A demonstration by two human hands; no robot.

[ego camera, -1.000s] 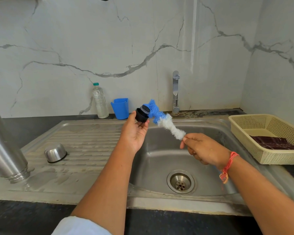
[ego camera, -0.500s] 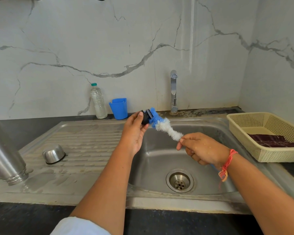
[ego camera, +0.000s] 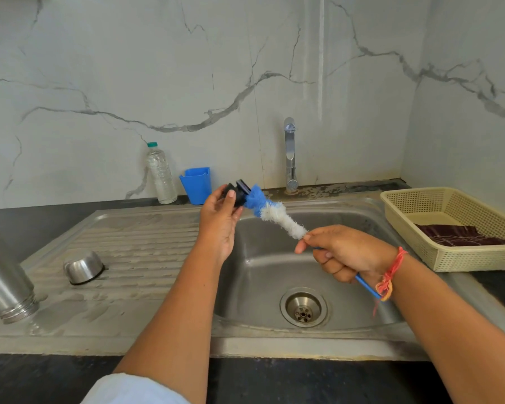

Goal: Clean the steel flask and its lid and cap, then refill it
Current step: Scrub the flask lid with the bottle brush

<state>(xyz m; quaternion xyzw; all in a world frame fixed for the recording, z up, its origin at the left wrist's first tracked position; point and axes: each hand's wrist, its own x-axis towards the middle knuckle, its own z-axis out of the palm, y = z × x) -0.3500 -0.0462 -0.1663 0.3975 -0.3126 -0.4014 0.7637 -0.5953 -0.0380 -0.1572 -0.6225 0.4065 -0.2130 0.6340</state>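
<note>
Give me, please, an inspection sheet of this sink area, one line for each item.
surface: steel drainboard, wet near the flask; sink basin with drain.
job's things: steel flask mouth down at the left edge, partly out of view; steel cap upside down on the drainboard; black lid touching the blue end of the bottle brush.
clutter: plastic bottle and blue cup by the wall; cream basket holding a dark cloth.
grippers: left hand holds the lid; right hand grips the brush handle.
cables: nothing seen.
surroundings: tap, marble wall.
</note>
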